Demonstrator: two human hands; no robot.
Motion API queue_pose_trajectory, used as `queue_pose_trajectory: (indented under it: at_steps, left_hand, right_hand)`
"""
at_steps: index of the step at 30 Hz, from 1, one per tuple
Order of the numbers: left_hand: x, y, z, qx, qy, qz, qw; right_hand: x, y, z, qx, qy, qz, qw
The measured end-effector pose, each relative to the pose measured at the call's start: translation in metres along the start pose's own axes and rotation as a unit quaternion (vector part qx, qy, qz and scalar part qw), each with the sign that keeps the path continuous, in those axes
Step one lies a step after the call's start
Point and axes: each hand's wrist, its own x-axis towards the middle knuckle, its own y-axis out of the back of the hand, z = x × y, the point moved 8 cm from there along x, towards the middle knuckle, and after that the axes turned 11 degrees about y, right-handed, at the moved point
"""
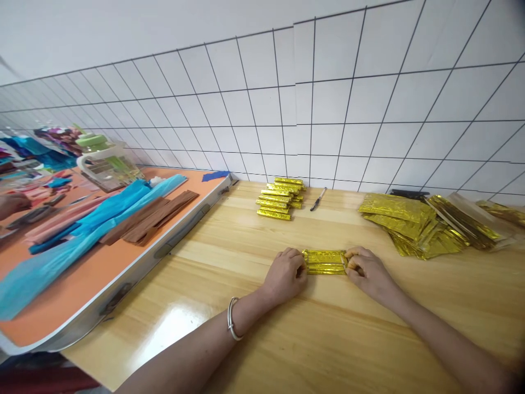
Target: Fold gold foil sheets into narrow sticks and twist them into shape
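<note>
A shiny gold foil packet (326,262) lies on the wooden table (254,328), with lengthwise folds running between its two short ends. At its left end, my left hand (287,272) is closed, fingers curled on the edge; a bangle sits on that wrist. My right hand (369,272) pinches the opposite end between thumb and fingers. Beyond the hands, narrow folded gold strips (274,205) are stacked near the wall. To the right, wider flat gold foil packets (400,219) lie in a loose, overlapping pile.
A pen (318,200) lies by the strips. Clear plastic sleeves (478,216) spread at the far right. On the left, an orange-topped table (164,268) carries blue cloth (110,213), brown strips (158,221) and a clear bin (109,167). Another person's hand (14,203) shows at the left edge.
</note>
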Motion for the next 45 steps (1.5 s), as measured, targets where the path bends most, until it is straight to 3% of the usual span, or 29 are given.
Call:
queue_pose_trajectory:
  at_steps: [24,45]
  left_hand:
    - [0.004,-0.003,-0.0047,0.006,0.007,-0.005,1.0]
    - [0.0037,0.003,-0.007,-0.05,-0.004,-0.037,0.998]
  right_hand:
    - [0.0053,0.0004,-0.0005,-0.042,0.005,-0.029,0.999]
    - [0.0016,0.0046,0.0019,-0.008,-0.003,-0.005,1.0]
